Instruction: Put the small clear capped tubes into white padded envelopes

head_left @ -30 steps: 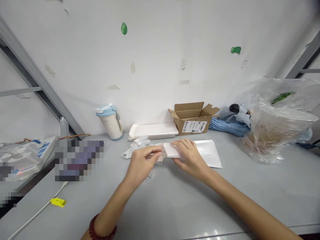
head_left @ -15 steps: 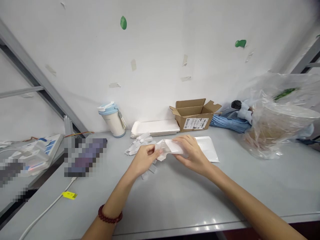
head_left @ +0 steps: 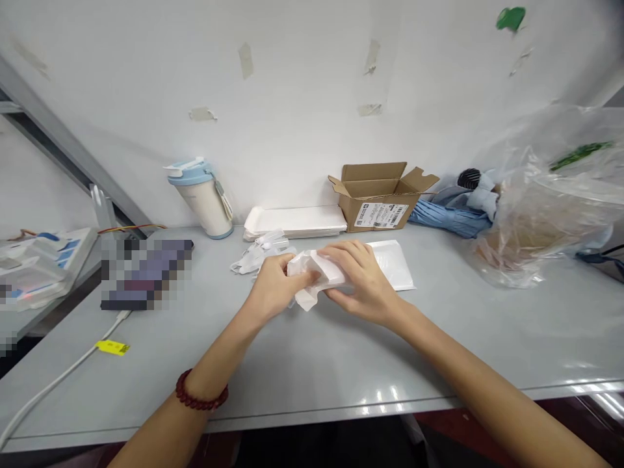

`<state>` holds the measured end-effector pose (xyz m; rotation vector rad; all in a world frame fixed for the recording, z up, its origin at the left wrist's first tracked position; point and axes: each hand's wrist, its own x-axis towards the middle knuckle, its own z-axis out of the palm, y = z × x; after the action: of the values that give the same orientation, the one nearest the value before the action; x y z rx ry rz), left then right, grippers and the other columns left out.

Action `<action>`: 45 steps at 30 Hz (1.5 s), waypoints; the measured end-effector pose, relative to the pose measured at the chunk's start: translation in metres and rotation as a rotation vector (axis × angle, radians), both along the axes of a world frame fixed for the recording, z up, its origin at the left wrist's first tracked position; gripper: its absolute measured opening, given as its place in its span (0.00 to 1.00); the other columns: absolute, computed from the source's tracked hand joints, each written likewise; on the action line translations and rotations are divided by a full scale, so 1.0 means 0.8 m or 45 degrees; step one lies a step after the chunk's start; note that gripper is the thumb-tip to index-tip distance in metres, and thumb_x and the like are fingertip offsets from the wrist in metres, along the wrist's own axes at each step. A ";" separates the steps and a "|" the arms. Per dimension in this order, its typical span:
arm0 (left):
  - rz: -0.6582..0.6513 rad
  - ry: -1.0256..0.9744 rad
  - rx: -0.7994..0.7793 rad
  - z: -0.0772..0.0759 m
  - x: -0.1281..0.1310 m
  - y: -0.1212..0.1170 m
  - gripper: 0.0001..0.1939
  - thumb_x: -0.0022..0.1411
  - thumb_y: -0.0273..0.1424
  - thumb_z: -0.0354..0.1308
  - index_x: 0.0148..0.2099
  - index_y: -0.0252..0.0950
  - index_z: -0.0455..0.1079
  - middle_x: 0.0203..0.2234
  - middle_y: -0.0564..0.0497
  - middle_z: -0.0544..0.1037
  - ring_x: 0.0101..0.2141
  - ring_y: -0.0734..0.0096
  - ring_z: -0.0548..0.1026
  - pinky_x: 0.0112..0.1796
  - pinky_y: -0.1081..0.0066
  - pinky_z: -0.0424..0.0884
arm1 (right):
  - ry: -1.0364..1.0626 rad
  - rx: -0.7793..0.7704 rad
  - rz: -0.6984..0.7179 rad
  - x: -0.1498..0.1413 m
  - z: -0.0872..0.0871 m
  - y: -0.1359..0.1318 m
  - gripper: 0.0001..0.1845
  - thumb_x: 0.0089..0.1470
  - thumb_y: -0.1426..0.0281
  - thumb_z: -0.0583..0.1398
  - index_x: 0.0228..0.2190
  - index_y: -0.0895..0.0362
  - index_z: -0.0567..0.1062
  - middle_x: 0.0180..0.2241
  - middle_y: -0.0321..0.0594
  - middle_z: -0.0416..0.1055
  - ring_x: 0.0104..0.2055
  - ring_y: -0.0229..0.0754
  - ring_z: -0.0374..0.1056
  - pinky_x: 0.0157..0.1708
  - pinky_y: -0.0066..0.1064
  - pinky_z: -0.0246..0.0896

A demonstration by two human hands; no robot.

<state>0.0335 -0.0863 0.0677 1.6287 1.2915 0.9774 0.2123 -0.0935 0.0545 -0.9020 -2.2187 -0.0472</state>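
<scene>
Between my two hands is a white paper bag (head_left: 333,272), held just above the table with its crumpled mouth facing left. My left hand (head_left: 273,286) grips the rim of that mouth, its thumb reaching inside. Around the body of the bag, my right hand (head_left: 364,283) is closed, fingers on top and thumb below. Whatever may be inside the bag is hidden. Loose clear plastic pieces (head_left: 253,253) lie on the table behind my left hand. Beyond my right hand, a flat white packet (head_left: 398,265) rests on the table, partly covered by the hand.
Along the wall stand a tilted-looking cup with a blue lid (head_left: 202,201), a stack of white paper bags (head_left: 297,222) and an open cardboard box (head_left: 375,211). Right of these lie a blue folded umbrella (head_left: 448,214) and a plastic-wrapped container (head_left: 536,214). A phone (head_left: 151,273) with a white cable (head_left: 58,380) is left.
My left thumb has pushed deeper into the bag's mouth, which spreads wider. The camera view has tipped downward, so everything sits higher in the picture.
</scene>
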 end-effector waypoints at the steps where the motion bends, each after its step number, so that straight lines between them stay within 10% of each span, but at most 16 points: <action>1: 0.041 -0.013 0.000 0.000 0.000 0.000 0.11 0.46 0.34 0.60 0.22 0.35 0.61 0.16 0.58 0.62 0.19 0.78 0.61 0.19 0.77 0.56 | -0.025 0.001 -0.003 -0.001 -0.001 0.000 0.27 0.49 0.71 0.56 0.52 0.55 0.61 0.48 0.47 0.66 0.51 0.50 0.60 0.47 0.43 0.53; 15: 0.376 -0.269 -0.077 -0.008 0.003 0.005 0.01 0.41 0.25 0.57 0.21 0.34 0.67 0.15 0.57 0.70 0.17 0.77 0.64 0.17 0.76 0.61 | -0.431 0.059 -0.267 -0.005 -0.026 0.013 0.39 0.42 0.85 0.49 0.58 0.64 0.53 0.60 0.61 0.50 0.63 0.56 0.45 0.52 0.53 0.48; 31: -0.162 -0.710 -0.305 0.012 -0.012 0.000 0.14 0.54 0.37 0.60 0.40 0.33 0.72 0.35 0.47 0.78 0.35 0.66 0.75 0.33 0.72 0.70 | -0.281 0.216 -0.280 0.005 -0.027 0.017 0.32 0.42 0.82 0.52 0.52 0.62 0.63 0.54 0.55 0.63 0.58 0.53 0.55 0.51 0.49 0.46; 45: -0.098 -0.396 -0.383 -0.004 -0.004 0.002 0.14 0.56 0.38 0.60 0.29 0.30 0.72 0.25 0.49 0.76 0.25 0.76 0.73 0.28 0.77 0.70 | -0.443 0.152 -0.295 0.007 -0.040 0.028 0.18 0.52 0.79 0.51 0.44 0.61 0.70 0.47 0.53 0.69 0.53 0.51 0.59 0.50 0.49 0.40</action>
<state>0.0303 -0.0847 0.0643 1.2326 1.0947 0.8993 0.2182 -0.0713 0.0226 -1.1496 -2.3816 -0.4726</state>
